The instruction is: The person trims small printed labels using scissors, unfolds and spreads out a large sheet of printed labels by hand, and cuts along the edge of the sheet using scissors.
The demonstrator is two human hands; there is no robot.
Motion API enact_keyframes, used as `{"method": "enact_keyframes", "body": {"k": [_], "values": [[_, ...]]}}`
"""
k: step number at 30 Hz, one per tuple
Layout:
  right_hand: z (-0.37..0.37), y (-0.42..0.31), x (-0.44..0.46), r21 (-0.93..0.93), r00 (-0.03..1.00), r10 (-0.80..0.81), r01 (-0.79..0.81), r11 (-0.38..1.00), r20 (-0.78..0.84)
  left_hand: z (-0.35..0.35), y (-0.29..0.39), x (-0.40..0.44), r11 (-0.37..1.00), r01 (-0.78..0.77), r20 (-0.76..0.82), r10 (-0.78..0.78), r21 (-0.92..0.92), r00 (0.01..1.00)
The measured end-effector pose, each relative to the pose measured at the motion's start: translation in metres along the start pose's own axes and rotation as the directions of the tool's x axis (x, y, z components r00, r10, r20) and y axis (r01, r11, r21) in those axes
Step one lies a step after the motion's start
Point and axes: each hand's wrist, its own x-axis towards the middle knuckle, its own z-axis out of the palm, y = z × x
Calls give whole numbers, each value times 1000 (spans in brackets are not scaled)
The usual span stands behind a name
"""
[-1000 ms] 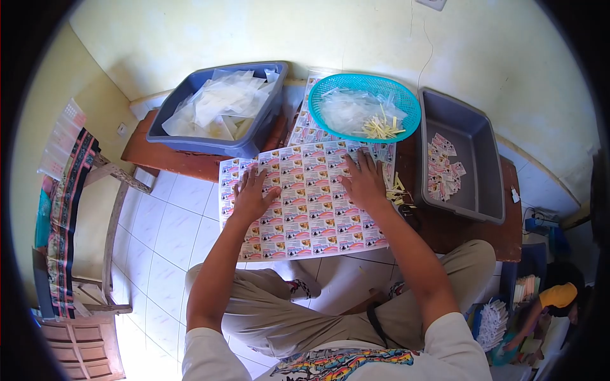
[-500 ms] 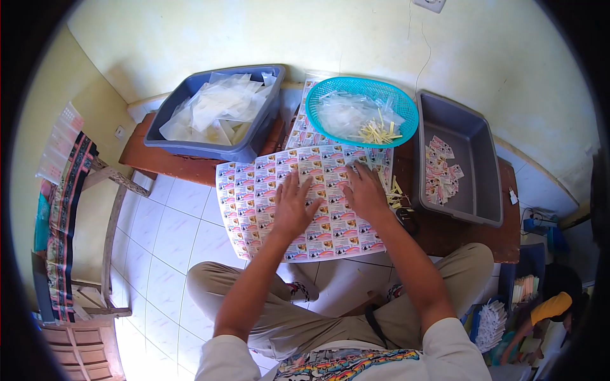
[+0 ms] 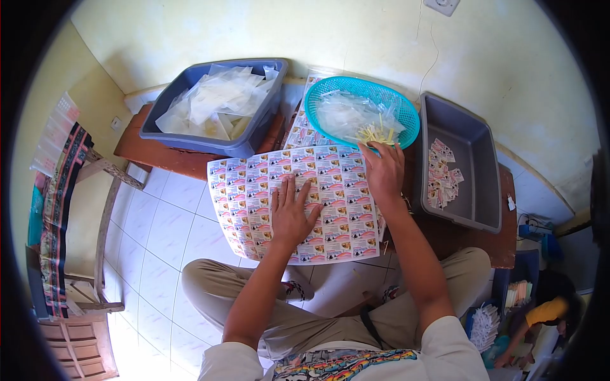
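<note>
A large sheet of printed labels lies across the front of the table and overhangs its edge. My left hand rests flat on the middle of it, fingers spread. Beyond the sheet's right edge, my right hand reaches to the near rim of a teal mesh basket. Its fingers are apart and slightly bent, close to a bunch of thin yellow strips; nothing shows in them. Clear plastic bags fill much of the basket.
At the left of the brown table stands a blue-grey tub heaped with translucent packets. A grey tub on the right holds cut labels. Another person is at lower right, near a container of bundled white pieces.
My right hand has lifted off the sheet and moved up and right to the basket's rim. My left hand stays on the sheet, which has shifted slightly left.
</note>
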Motion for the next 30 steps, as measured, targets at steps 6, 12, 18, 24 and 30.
{"method": "enact_keyframes", "body": {"k": [6,12,18,24,30], "values": [[2,9,9,16,1000,-11,11,1000,12,-5,8,-1,996,85,26,-85,24,996],[7,10,9,18,999,-22,21,1000,25,-1,5,-1,994,105,26,-105,19,994],[-6,1,2,54,999,-4,2,999,53,13,11,0,999,34,-50,-36,-38,998],[-37,-23,-20,190,986,38,-69,979,163,13,23,3,999,-20,-26,19,-47,999],[-44,-42,-66,312,924,65,-193,930,377,11,31,2,999,28,-37,-29,-41,999]]}}
